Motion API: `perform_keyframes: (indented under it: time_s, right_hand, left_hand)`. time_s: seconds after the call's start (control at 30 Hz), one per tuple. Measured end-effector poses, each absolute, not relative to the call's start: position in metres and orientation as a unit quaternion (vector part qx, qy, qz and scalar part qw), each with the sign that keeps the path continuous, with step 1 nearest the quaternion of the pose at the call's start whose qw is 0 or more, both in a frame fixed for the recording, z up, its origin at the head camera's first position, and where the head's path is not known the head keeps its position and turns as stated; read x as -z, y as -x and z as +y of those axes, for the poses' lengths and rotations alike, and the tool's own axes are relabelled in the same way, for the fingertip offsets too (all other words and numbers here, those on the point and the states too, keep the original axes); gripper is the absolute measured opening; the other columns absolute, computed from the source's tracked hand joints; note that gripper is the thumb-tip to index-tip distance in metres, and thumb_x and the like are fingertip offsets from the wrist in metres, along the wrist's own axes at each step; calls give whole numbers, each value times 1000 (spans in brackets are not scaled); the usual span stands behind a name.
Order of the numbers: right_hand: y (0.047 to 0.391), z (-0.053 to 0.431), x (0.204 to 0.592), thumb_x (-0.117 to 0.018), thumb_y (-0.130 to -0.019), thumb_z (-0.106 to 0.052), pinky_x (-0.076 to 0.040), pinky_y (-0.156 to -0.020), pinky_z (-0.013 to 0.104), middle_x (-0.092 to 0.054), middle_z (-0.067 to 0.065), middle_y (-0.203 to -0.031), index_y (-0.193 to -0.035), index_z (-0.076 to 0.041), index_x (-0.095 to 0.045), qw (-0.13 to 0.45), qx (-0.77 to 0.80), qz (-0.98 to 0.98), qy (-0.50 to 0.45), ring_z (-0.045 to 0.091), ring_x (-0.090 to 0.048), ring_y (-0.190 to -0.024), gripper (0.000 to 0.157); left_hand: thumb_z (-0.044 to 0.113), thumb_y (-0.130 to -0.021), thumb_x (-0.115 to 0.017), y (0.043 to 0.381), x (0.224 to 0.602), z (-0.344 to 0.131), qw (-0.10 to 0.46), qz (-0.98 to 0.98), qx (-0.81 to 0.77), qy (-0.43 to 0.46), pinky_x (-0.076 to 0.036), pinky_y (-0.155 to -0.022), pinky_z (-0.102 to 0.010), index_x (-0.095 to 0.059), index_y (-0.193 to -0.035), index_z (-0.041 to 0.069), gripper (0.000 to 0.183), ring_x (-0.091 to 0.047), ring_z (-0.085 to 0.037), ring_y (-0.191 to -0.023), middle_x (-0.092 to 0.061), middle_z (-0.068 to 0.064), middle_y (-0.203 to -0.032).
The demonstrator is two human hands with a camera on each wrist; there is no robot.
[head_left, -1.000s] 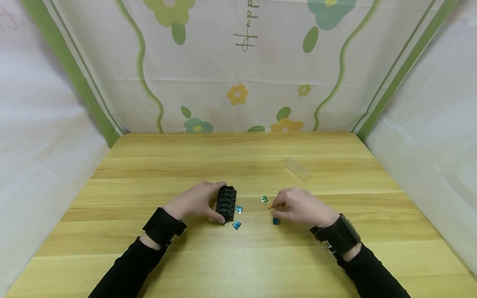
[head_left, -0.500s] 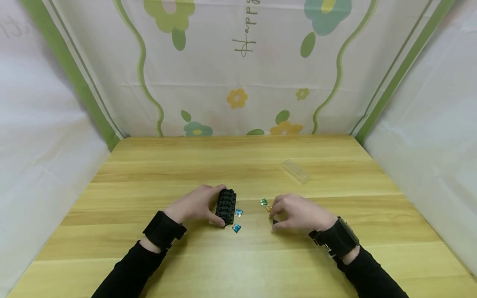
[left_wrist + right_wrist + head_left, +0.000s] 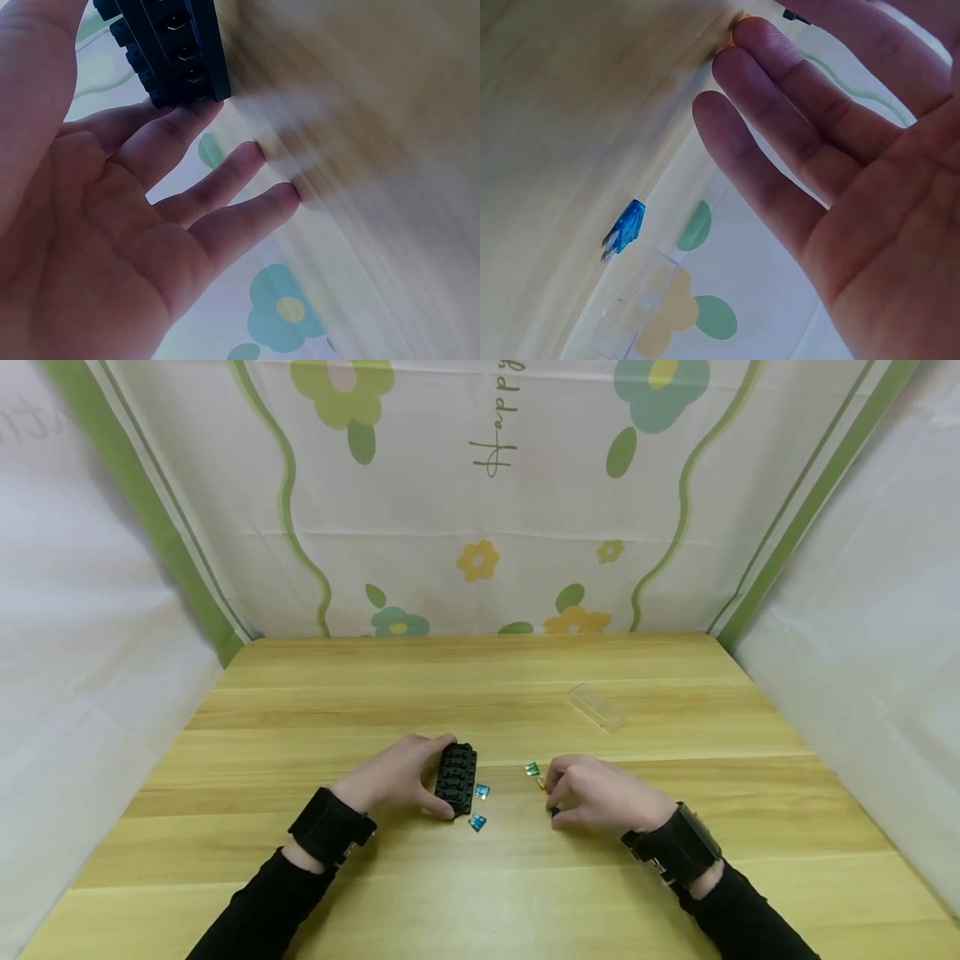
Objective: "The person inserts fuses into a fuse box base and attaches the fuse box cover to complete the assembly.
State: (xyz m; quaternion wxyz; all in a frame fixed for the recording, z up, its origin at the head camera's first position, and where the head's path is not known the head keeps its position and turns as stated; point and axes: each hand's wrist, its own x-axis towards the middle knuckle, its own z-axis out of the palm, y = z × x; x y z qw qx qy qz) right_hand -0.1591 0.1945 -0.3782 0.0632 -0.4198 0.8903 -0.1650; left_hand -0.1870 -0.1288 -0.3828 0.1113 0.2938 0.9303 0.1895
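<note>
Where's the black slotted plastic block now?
In the head view, the black slotted plastic block is below and slightly left of centre, gripped by the left hand, with two small blue pieces close on its right.

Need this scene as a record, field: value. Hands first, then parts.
left hand: holds black box by its ends
right hand: thumb and fingertips at dark blue fuse; firm grip cannot be told
right of box: two blue fuses
near right fingertips: green fuse, orange fuse
right wrist view: loose blue fuse, apart from fingers
beyond right hand: clear cover
surface: wooden table
</note>
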Motion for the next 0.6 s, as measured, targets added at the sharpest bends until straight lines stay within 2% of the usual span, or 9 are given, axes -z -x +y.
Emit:
perform_keyframes:
  time_s: [0.23, 0.6]
  right_hand:
    - [160, 194, 382, -77, -78, -23, -45, -73, 21, -55, -8, -98, -90, -19, -77, 45, 159, 888, 429, 6, -50, -87, 13]
    - [162, 194, 384, -79, -77, -22, -46, -76, 23, -56, -10, -99, -91, -20, -77, 53, 172, 893, 413, 6, -52, -90, 14]
  left_hand:
    - [58, -62, -80, 186, 382, -128, 119, 931, -194, -286, -32, -102, -40, -32, -150, 10, 111, -40, -28, -127, -47, -7, -138]
    - [59, -62, -80, 187, 382, -128, 117, 932, -186, -289, -32, -102, -38, -32, -150, 10, 111, -39, -28, -128, -47, -6, -138]
